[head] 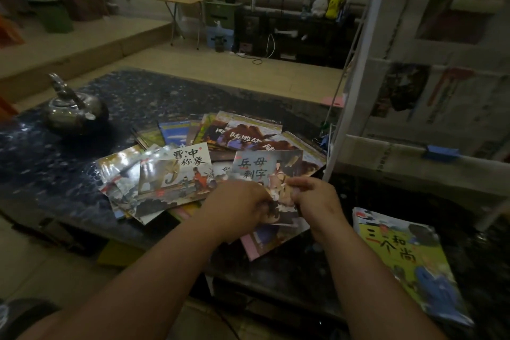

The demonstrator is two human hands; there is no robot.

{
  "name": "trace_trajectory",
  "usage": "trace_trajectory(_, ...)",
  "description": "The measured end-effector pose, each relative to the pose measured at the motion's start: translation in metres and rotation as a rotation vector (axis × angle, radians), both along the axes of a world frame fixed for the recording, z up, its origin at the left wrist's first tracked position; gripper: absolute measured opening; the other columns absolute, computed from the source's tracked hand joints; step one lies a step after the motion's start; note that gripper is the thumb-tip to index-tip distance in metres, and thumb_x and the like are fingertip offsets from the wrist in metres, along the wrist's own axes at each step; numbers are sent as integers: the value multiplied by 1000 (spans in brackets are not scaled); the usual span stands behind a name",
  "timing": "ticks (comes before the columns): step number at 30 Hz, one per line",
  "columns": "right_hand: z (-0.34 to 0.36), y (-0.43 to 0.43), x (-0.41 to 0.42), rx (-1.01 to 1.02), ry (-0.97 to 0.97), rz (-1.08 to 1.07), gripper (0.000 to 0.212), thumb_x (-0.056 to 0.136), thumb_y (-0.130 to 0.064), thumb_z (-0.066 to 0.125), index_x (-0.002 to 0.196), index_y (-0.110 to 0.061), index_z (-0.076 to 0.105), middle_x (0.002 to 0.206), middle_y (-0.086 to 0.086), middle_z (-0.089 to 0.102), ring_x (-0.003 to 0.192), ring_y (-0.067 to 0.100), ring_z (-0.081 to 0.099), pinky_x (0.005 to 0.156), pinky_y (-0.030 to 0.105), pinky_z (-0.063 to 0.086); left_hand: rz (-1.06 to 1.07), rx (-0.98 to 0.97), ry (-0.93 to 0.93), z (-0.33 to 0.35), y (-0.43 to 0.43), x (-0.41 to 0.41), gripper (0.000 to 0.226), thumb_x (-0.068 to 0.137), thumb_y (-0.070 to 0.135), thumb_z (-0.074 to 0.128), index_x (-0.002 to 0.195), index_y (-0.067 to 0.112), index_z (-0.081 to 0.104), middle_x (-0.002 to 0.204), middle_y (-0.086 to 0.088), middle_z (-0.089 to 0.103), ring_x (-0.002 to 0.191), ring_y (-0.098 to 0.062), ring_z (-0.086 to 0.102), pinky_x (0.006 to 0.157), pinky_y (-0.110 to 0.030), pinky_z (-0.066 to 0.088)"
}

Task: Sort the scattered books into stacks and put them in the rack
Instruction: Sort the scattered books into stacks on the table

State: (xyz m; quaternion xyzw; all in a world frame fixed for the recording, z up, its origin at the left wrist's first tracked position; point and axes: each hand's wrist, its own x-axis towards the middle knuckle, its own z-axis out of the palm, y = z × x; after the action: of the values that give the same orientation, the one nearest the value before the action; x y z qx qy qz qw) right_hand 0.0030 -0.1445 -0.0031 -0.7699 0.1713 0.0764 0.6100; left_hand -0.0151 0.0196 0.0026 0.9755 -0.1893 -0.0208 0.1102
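both hands are in on the pile. the left hand (237,201) is curled down over the near edge of a thin grey-blue picture book with black brush characters and robed figures on its cover (265,171), fingers closed on it, and the right hand (314,196) pinches the same book at its right side, thumb and fingers shut on the cover. that book sits on top of the scattered heap, tilted, with a pink-edged book (255,248) poking out beneath it toward the near edge of the dark speckled glossy table (69,174).

just left of the held book lies a picture book showing an elephant and small figures under black characters (176,176), fanned over several more glossy covers. behind it, brown-covered books with white characters (245,136) overlap, and a blue-covered one (174,132) peeks out at the back.

well apart on the right, near the table's front corner, a separate stack topped by a green and yellow book with red and black characters (405,259) lies flat.

far left on the table stands a shiny metal kettle (73,110). on the right rises a white-framed rack (356,85), its shelves blurred; what it holds i can't make out.
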Motion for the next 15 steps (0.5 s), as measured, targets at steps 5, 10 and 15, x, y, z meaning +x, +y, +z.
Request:
trace_trajectory(5,7,-27,-5,-29,-13,-62,42,85,14,49,97,-19,72,91,-5,60,79,15,65,64,30,58,387,-162,57,-6,-6,13,28,93,24,52,118,23,65,121,-6,61,103,-24,60,88,-39,53)
trace_trajectory(10,11,-55,-11,-120,-44,-67,33,87,6,53,89,-23,69,97,0,65,87,20,65,81,40,59,530,-516,179,-13,-20,19,17,90,19,64,104,22,73,116,-4,67,99,-24,61,85,-36,54)
trace_trajectory(15,11,-89,-15,-315,-93,-25,20,92,-10,56,84,-27,62,98,-1,65,90,19,63,84,37,54,540,-595,183,-21,-46,17,21,87,16,67,106,22,74,110,1,70,99,-17,62,79,-25,46)
